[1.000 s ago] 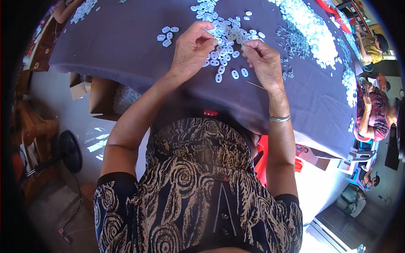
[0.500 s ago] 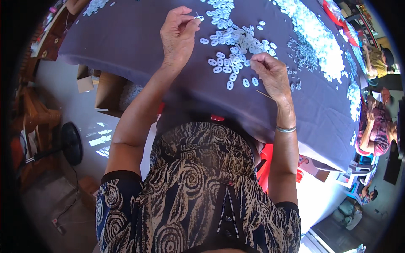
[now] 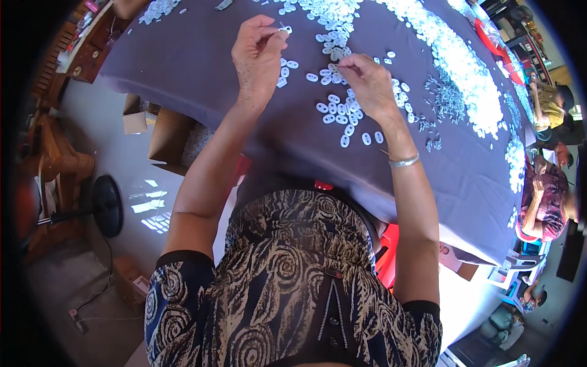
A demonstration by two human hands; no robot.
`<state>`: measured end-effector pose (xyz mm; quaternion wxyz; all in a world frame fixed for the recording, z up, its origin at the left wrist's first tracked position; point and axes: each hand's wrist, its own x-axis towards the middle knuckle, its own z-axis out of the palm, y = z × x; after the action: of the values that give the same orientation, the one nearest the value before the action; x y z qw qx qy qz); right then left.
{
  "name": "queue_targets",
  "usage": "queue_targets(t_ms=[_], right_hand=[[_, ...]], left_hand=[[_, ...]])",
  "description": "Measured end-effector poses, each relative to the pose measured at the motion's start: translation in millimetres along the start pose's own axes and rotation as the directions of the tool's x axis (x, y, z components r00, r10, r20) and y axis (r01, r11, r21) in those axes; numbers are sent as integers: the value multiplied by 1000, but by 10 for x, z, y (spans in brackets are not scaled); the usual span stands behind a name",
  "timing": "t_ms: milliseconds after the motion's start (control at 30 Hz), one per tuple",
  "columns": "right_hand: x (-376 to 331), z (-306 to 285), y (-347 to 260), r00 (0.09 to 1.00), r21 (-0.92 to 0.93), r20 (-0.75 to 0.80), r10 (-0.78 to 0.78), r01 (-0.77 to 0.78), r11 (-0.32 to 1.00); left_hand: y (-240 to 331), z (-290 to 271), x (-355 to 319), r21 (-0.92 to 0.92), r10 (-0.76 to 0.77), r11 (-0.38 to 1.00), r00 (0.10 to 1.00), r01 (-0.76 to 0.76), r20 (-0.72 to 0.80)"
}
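Note:
My left hand (image 3: 257, 64) is raised over the dark table cloth, thumb and fingertips pinched on a small white oval piece (image 3: 288, 29). A thin pin-like bit seems to stick up from that piece. My right hand (image 3: 370, 87), a silver bangle at its wrist, reaches over the loose white two-holed oval pieces (image 3: 340, 110). Its thumb and forefinger are pressed together above the pieces; whatever lies between them is hidden. The tip of a thin brown stick (image 3: 383, 151) shows beside the right wrist.
Small metal screws or pins (image 3: 448, 101) lie scattered right of the ovals. Beyond them stretches a long heap of white pieces (image 3: 471, 73). A red tray (image 3: 487, 38) sits at the far right. Under the table's left edge stands a cardboard box (image 3: 168, 137). Other people (image 3: 541, 192) sit at the right.
My right hand has moved left and farther away over the loose ovals. The left hand still pinches its white piece. The whole view has shifted slightly.

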<state>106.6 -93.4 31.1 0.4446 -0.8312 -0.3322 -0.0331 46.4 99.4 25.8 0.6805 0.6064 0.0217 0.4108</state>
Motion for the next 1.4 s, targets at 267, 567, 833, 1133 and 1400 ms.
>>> queue_targets(t_ms=[267, 567, 833, 1133, 1400], right_hand=[[176, 396, 23, 960, -255, 99, -261, 278, 926], [-109, -50, 96, 958, -257, 248, -146, 210, 943], [-203, -305, 157, 985, 498, 78, 151, -170, 850], [-368, -322, 151, 956, 655, 109, 273, -276, 703], [-373, -301, 169, 944, 740, 74, 321, -268, 617]], left_hand=[[-28, 41, -42, -4, -26, 1000, 999, 26, 31], [-48, 205, -223, 25, -105, 994, 987, 103, 121], [33, 360, -472, 167, -225, 969, 927, 181, 300], [42, 454, -664, 143, -279, 960, 819, 239, 501], [63, 459, -680, 170, -288, 957, 804, 233, 521]])
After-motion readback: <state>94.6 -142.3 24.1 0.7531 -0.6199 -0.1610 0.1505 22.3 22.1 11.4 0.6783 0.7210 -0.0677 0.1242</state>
